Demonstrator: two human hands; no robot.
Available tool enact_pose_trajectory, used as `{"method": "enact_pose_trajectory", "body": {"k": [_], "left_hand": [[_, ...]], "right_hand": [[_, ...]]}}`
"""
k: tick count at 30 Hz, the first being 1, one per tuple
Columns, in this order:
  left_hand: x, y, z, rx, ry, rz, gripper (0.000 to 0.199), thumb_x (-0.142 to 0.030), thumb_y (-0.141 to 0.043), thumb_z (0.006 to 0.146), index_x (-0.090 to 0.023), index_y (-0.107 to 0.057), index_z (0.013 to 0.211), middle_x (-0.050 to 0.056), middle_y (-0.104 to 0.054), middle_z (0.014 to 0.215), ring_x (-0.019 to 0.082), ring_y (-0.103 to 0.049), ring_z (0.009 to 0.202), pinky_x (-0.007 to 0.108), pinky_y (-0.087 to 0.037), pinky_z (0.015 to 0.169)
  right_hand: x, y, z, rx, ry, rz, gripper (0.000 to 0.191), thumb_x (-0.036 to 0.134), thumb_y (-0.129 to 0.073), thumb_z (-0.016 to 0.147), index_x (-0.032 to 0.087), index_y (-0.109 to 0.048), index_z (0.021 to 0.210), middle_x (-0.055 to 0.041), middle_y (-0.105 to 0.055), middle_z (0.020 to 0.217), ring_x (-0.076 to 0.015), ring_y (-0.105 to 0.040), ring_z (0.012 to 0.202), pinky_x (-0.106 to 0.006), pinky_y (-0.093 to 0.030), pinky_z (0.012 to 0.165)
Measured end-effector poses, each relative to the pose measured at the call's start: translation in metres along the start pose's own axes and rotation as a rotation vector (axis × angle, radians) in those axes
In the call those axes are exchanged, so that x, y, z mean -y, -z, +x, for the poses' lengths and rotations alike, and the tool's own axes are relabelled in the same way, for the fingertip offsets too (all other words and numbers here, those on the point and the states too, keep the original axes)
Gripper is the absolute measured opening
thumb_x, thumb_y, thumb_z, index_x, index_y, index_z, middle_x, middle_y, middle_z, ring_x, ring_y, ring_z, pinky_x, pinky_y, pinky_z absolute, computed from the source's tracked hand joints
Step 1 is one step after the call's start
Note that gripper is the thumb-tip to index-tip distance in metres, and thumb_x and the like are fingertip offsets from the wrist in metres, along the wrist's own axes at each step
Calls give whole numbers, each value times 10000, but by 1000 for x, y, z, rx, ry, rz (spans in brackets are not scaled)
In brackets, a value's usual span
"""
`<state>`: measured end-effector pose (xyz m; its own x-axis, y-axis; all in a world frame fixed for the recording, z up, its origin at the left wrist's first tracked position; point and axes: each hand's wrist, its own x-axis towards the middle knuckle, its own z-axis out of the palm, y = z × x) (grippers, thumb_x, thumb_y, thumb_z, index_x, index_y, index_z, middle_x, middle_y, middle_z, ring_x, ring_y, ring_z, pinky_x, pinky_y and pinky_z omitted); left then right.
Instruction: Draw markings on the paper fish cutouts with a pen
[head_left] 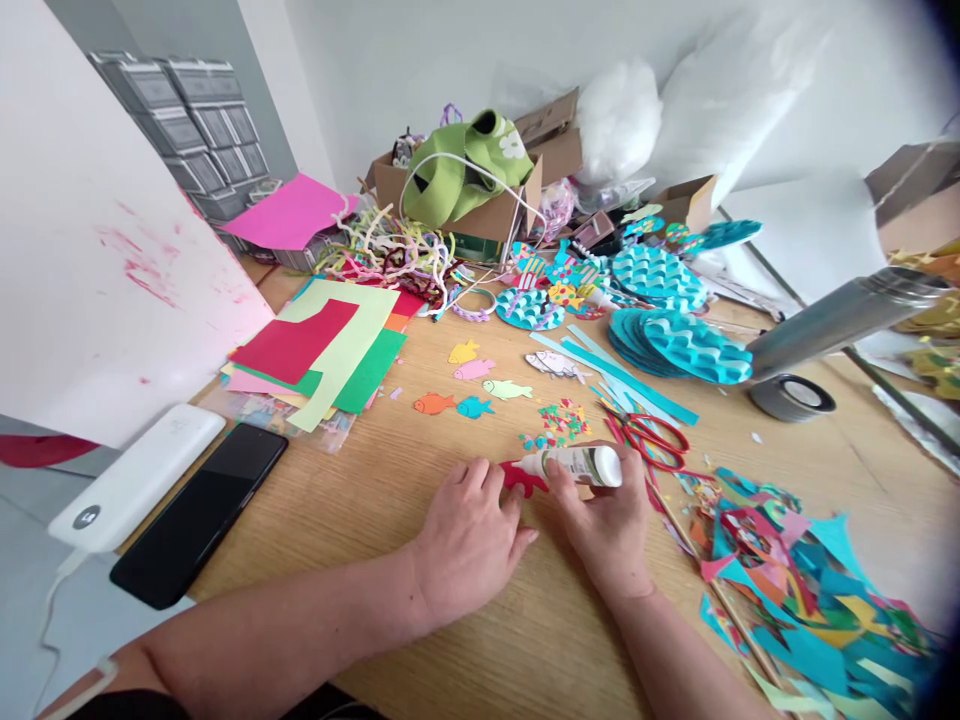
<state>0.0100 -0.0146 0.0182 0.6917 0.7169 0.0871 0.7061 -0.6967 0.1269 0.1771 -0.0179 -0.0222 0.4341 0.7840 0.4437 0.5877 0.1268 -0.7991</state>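
My right hand (611,525) is wrapped round a white glue bottle (581,464), which lies tilted almost flat with its nozzle pointing left. The nozzle is at a red paper fish (525,480) on the table. My left hand (472,525) presses down on the fish with curled fingers, hiding part of it. Beyond the hands lies a pile of tiny coloured paper bits (559,422). Several cut paper fish lie further back, among them a yellow fish (464,352), an orange fish (434,403) and a pale green fish (508,389). Red-handled scissors (654,440) rest right of the bits.
Coloured paper sheets (360,360) are stacked at left, near a black phone (199,515) and a white power bank (139,478). Paper scraps (810,590) cover the right side. Blue wave-patterned discs (682,345) and a steel flask (840,325) stand behind. Pipe cleaners (394,250) lie at the back.
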Motion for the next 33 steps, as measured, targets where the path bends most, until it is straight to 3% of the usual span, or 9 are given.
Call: {"method": "enact_pose_trajectory", "body": {"k": [10, 19, 23, 29, 33], "left_hand": [[0, 0, 0, 6, -2, -6, 339, -442, -560, 925, -146, -681, 1038, 112, -601, 963, 271, -508, 943, 408, -448, 767], [1, 1, 1, 11, -2, 2, 351, -431, -570, 926, -143, -662, 1104, 113, -603, 968, 267, -511, 944, 399, -449, 768], [1, 1, 0, 3, 10, -13, 337, -432, -594, 915, -158, -663, 1099, 100, -594, 1002, 260, -505, 957, 391, -444, 771], [1, 1, -1, -12, -15, -9, 414, -457, -580, 923, -151, -620, 1198, 79, -596, 1079, 250, -497, 970, 390, -433, 758], [1, 1, 0, 10, -16, -3, 416, -464, -573, 927, -142, -625, 1186, 85, -602, 1076, 253, -497, 970, 390, -425, 754]], "right_hand": [[3, 1, 0, 24, 41, -6, 320, 378, -729, 748, 222, -513, 925, 11, -578, 752, -162, -565, 616, -286, -463, 551], [13, 1, 0, -5, 174, -45, 285, 342, -709, 770, 228, -512, 940, 21, -580, 726, -152, -554, 576, -277, -454, 527], [9, 1, 0, 27, 144, -31, 302, 346, -724, 760, 221, -522, 945, 13, -576, 745, -154, -554, 590, -278, -455, 529], [-2, 1, 2, -118, 56, 43, 351, 362, -779, 715, 201, -540, 916, -34, -587, 834, -190, -589, 700, -315, -497, 596], [-1, 1, 3, -41, 46, 62, 309, 357, -763, 747, 199, -539, 890, 6, -577, 756, -152, -568, 619, -270, -475, 540]]}}
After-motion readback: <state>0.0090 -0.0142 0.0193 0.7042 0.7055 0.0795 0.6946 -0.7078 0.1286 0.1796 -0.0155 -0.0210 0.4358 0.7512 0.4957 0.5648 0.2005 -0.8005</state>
